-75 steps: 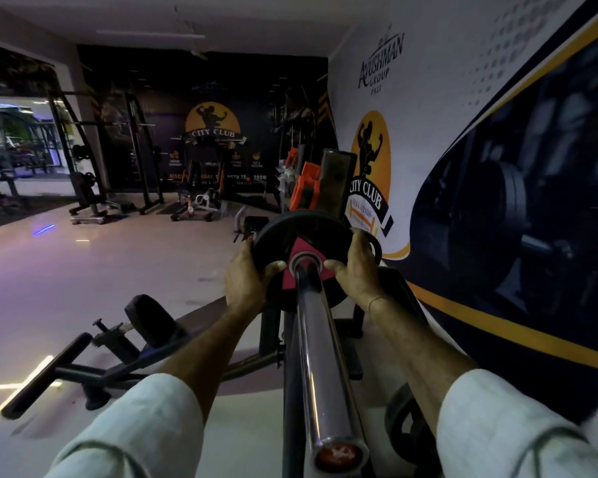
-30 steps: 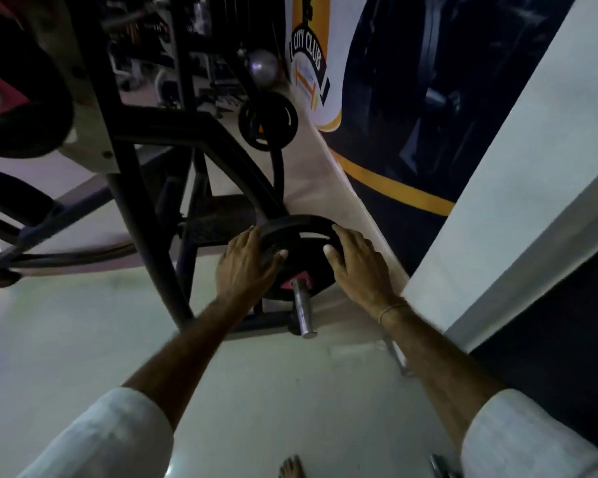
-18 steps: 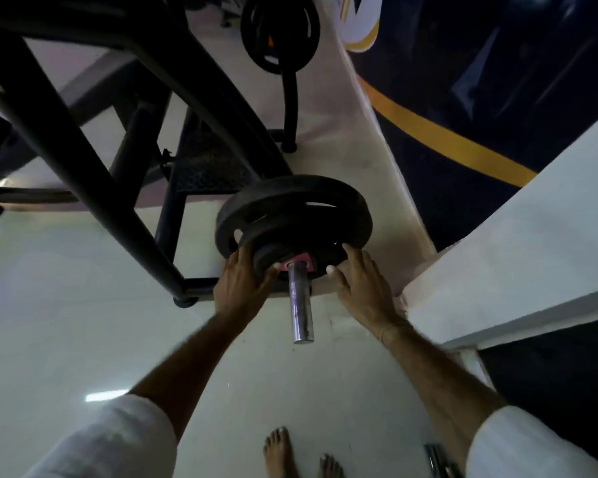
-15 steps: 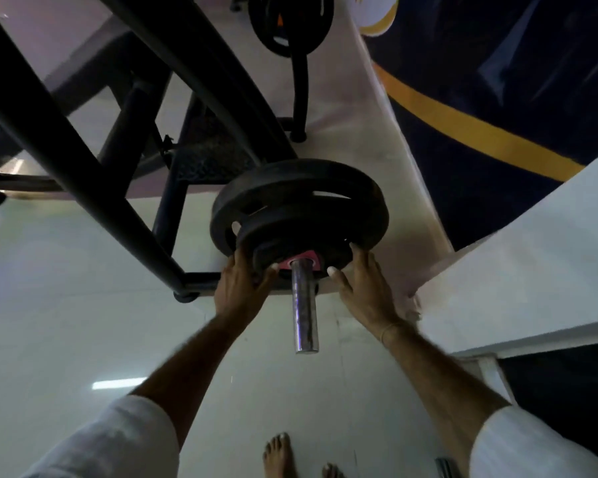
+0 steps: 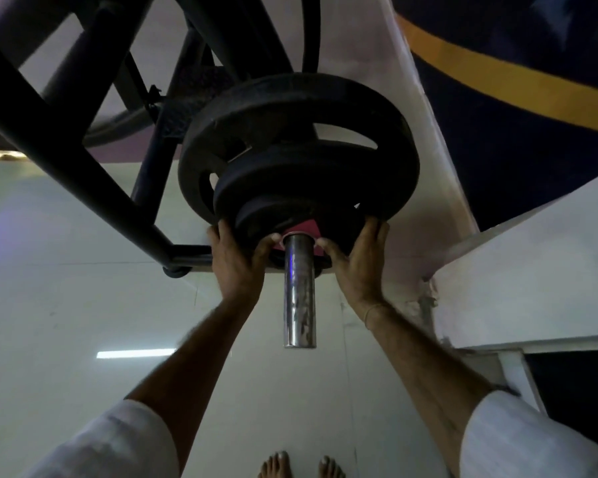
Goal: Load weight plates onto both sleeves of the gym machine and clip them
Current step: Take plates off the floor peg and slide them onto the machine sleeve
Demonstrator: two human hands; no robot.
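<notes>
A chrome sleeve [image 5: 299, 294] points toward me, low near the floor. Black weight plates are stacked on it: a large spoked plate [image 5: 359, 132] at the back, a medium plate [image 5: 256, 184] in front of it, and a small plate with a red centre [image 5: 304, 229] nearest me. My left hand [image 5: 237, 260] grips the small plate's left edge. My right hand [image 5: 358, 260] grips its right edge. Both thumbs rest on its face beside the sleeve. No clip is visible.
The machine's black frame tubes [image 5: 66, 150] run diagonally at left, ending in a foot on the pale tiled floor [image 5: 66, 305]. A wall with a yellow stripe [image 5: 515, 81] and a white ledge [image 5: 532, 270] stand close on the right. My bare toes [image 5: 301, 467] show at the bottom.
From a raised sleeve I moved down to this low sleeve. Both hands have kept hold of the small plate, which now appears larger and closer, with the stack filling more of the view.
</notes>
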